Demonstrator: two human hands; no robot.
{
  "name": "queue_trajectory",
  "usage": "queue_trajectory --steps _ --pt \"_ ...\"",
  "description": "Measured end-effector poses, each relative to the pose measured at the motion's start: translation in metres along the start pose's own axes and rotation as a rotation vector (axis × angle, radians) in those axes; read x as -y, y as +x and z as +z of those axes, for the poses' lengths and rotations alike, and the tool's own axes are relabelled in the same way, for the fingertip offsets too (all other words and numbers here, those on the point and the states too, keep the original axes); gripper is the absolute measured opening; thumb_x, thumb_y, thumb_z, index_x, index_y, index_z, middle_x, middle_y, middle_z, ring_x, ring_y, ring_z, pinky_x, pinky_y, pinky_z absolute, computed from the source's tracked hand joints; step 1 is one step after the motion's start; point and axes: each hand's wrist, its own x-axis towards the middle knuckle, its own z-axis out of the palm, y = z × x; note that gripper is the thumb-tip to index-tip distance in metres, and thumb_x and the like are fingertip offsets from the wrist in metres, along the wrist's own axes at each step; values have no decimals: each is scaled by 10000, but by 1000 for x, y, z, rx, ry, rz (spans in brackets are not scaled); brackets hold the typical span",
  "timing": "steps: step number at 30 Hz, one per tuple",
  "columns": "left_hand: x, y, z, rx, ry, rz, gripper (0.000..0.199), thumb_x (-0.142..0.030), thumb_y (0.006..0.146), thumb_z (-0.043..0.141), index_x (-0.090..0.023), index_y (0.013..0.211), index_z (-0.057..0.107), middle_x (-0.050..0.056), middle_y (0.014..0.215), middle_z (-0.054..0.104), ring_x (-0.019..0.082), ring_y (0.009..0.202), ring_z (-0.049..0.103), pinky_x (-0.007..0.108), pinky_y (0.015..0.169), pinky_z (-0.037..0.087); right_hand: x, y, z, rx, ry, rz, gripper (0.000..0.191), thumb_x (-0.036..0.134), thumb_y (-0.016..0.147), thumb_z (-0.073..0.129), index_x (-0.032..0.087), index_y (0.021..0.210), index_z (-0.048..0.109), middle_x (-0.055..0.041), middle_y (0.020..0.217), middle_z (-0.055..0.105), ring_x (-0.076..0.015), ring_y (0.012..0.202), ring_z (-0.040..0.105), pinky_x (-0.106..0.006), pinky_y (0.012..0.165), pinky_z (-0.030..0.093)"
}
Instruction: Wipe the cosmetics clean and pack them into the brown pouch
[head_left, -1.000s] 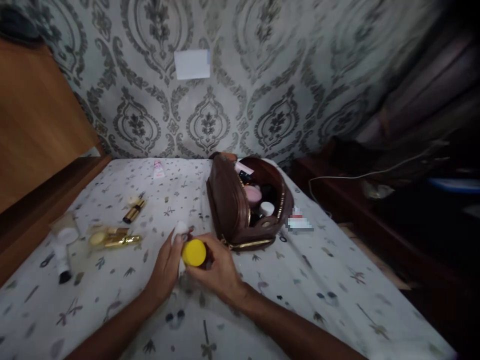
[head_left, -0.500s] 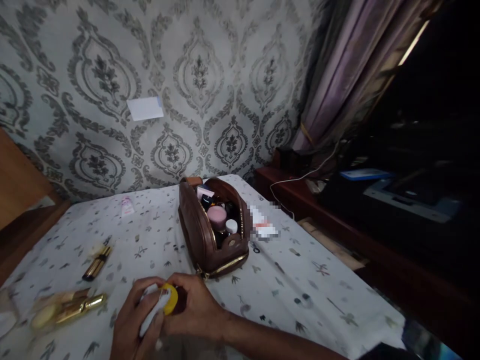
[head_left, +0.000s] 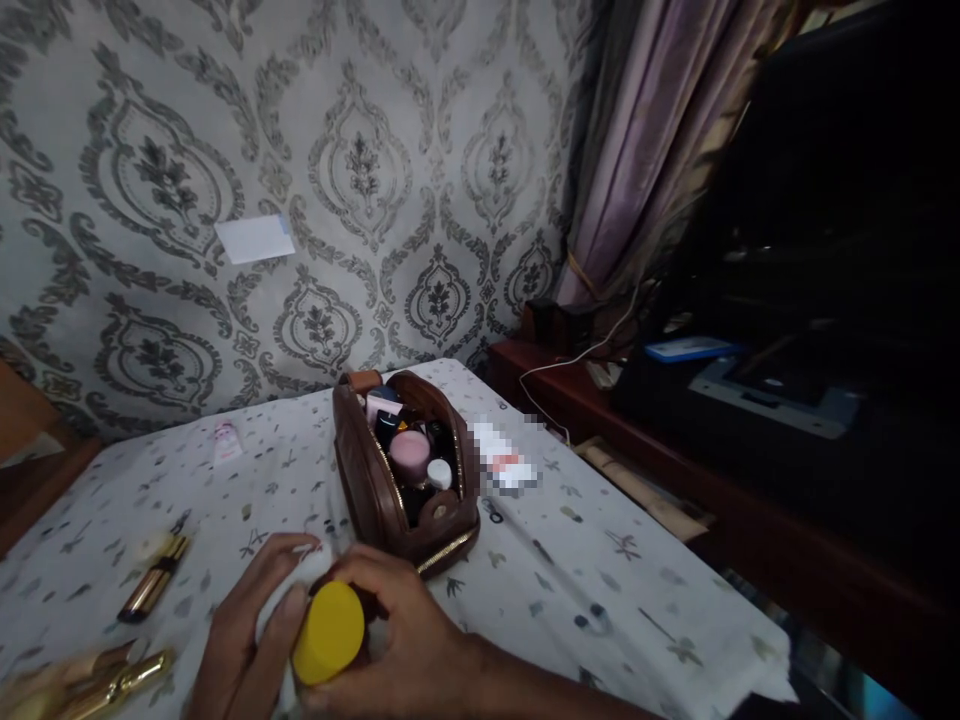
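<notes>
My left hand is closed around a soft-looking white item with small reddish marks near its top; whether it is a cloth or a packet I cannot tell. Against it, my right hand grips a small container with a round yellow lid, the lid facing up toward me. Fingers cover most of the container's body. Just beyond both hands stands a brown cosmetic bag, unzipped. Inside it are a pink round jar, a white-capped item and several darker things.
On the patterned white sheet lie a gold and black tube, a gold tube and a pink-white tube. A blurred white packet is right of the bag. A dark red ledge with a cable borders the right side.
The yellow lid has turned more toward me and shows larger. Both hands stay closed and together. The whole view has shifted, moving the bag slightly left and down.
</notes>
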Motion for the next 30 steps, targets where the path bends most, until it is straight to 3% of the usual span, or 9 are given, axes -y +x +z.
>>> queue_trajectory --steps 3,6,9,12,15,19,22,25,30 --pt "-25 30 4 65 88 258 287 -272 968 481 -235 1191 658 84 1118 657 189 976 665 243 814 553 18 -2 -24 4 -105 -37 368 325 632 840 207 930 661 17 861 584 -123 745 537 -230 674 457" --pt "-46 55 11 93 216 441 318 -223 975 477 -256 1262 608 54 1011 616 143 860 660 203 732 532 36 -5 -50 -55 -188 -44 386 286 672 830 214 1018 674 -12 939 632 -155 837 599 -254 733 499" --pt "-51 69 19 74 428 579 318 -248 987 444 -248 1269 592 48 950 580 142 752 643 210 611 498 47 -6 -73 -138 -229 -19 448 241 708 797 233 1129 643 -19 980 660 -155 833 623 -246 716 521" --pt "-46 72 26 38 660 679 326 -276 996 388 -237 1256 581 57 930 561 171 733 638 230 508 435 53 -4 -91 -211 -236 3 431 233 712 785 230 1109 618 -14 945 671 -148 792 639 -226 678 533" --pt "-42 70 31 66 795 667 335 -237 996 346 -233 1260 552 63 964 557 178 747 647 234 473 406 59 4 -104 -298 -264 14 380 261 717 767 217 1060 609 -28 956 676 -160 821 653 -237 698 539" --pt "-39 66 31 93 816 642 336 -214 998 333 -223 1281 513 75 1031 552 182 810 667 238 479 420 63 22 -119 -354 -250 96 400 324 702 763 208 1041 586 -30 943 665 -159 795 645 -248 673 526" --pt "-38 65 30 76 793 660 324 -227 1006 328 -213 1267 519 77 1026 547 179 803 669 245 492 430 62 36 -127 -301 -195 165 395 350 689 768 207 999 569 3 849 642 -141 715 620 -238 605 499" --pt "-36 65 30 73 765 663 316 -226 1004 362 -206 1275 521 64 998 538 158 744 653 243 502 432 60 49 -130 -215 -232 174 379 330 690 775 198 987 580 12 844 650 -136 720 616 -243 638 500" --pt "-32 64 31 76 746 651 311 -217 994 392 -207 1274 527 59 1005 529 142 698 624 246 510 430 57 66 -126 -50 -577 89 303 291 741 752 192 1010 654 5 882 678 -147 776 614 -248 685 458"
